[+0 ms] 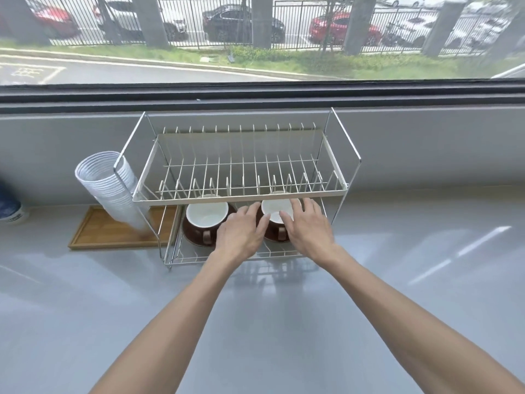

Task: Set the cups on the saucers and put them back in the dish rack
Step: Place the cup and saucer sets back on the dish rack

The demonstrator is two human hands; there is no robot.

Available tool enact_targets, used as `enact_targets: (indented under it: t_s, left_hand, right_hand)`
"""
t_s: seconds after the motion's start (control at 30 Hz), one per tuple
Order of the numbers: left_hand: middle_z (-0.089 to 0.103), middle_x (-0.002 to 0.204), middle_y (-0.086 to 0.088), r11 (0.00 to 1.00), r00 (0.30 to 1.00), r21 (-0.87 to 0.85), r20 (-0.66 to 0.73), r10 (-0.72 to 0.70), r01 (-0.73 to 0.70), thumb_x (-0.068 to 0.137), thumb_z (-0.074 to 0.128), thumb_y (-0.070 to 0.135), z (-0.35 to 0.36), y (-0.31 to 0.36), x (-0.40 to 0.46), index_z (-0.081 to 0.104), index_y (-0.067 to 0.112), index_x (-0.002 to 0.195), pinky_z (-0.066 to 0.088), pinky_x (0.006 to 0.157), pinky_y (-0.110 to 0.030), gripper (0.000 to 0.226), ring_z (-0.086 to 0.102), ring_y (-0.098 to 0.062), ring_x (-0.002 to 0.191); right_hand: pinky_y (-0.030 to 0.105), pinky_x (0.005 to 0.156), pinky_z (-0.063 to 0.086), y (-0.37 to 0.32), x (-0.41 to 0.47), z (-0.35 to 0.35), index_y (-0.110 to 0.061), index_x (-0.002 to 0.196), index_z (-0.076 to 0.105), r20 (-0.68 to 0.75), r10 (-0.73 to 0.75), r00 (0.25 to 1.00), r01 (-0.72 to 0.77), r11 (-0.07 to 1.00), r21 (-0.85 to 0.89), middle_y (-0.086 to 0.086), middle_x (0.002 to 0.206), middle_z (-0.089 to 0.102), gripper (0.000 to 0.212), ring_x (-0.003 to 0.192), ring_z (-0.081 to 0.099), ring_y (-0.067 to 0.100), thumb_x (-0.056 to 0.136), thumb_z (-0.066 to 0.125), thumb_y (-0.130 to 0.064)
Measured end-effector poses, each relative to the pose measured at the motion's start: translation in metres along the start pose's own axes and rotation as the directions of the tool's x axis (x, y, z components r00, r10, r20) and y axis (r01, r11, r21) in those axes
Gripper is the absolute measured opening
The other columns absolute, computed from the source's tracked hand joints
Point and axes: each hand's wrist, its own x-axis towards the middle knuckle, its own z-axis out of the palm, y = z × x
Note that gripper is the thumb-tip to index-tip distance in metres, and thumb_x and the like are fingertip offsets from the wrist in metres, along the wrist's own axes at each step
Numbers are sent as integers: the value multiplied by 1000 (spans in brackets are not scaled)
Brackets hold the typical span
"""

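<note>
Now reaches both arms toward 12 o'clock, into the lower shelf of the dish rack (241, 196). Has the left hand (241, 231) loose and uncurled, fingers straight, tips touching or just beside the 9 o'clock side of the right cup (274, 209); cannot tell which. Has the right hand (308, 228) likewise uncurled, two fingertips lying over that cup's rim at about 3 o'clock, gripping nothing. Finds the right cup, brown outside and white inside, upright between the two hands, handle toward 6 o'clock; cannot tell what lies under it behind the hands. Finds the left cup (206, 216) at 9 o'clock of the left hand, apart from it, upright on the left saucer (193, 237), handle also toward 6 o'clock. Shows, further toward 9 o'clock, a leaning stack of plastic cups (108, 183) over a wooden tray (96, 231) on the grey counter (397, 280).
</note>
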Motion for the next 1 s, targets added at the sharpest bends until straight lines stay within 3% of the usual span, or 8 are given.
enact_targets:
  t_s: [0.13,0.2,0.33,0.47,0.67,0.83,1.0]
  left_hand:
    - [56,142,-7,970,985,-203,-77,-155,136,102,31,54,19,7,9,51,19,132,42,91,-46,50,56,-37,122]
    - [56,139,-10,935,976,-295,-28,-216,199,101,29,56,27,8,15,51,16,127,40,93,-47,53,55,-40,120]
    - [53,142,-18,886,961,-376,50,-273,272,101,27,56,37,12,32,47,13,135,37,102,-48,59,50,-41,127]
    - [52,142,-21,884,957,-369,75,-279,286,103,29,52,45,12,44,44,10,140,36,104,-46,58,47,-40,132]
    - [59,131,-20,881,953,-365,84,-291,301,104,33,37,53,8,49,47,12,135,37,91,-41,42,53,-43,121]
    - [60,137,-13,802,943,-498,127,-307,328,102,33,38,53,5,45,40,25,149,49,102,-50,49,62,-41,115]
    - [58,142,-11,773,937,-531,154,-312,345,101,32,40,51,3,41,37,29,152,47,106,-50,52,60,-40,121]
  right_hand:
    - [46,95,40,8,13,12,-3,125,50,2,76,997,-75,984,163,21,125,52,48,118,47,39,102,36,-42]
    - [45,99,37,9,20,19,-5,135,45,46,151,988,-158,948,278,20,131,50,53,123,46,39,102,33,-44]
    - [41,115,24,10,33,30,-11,152,28,107,247,963,-266,812,519,15,152,35,57,141,30,31,103,33,-39]
    - [40,111,29,15,44,39,-7,140,42,154,294,943,-328,762,558,18,143,46,44,132,38,32,103,31,-28]
    - [42,97,39,20,48,47,-1,113,54,219,368,904,-424,700,574,19,119,56,37,113,50,35,104,26,-23]
    - [34,78,36,25,50,50,-11,93,48,238,387,891,-449,674,586,10,102,55,27,94,50,28,104,28,-24]
    - [36,81,38,24,47,49,-15,93,45,229,363,903,-427,693,581,10,102,53,22,94,49,27,103,28,-24]
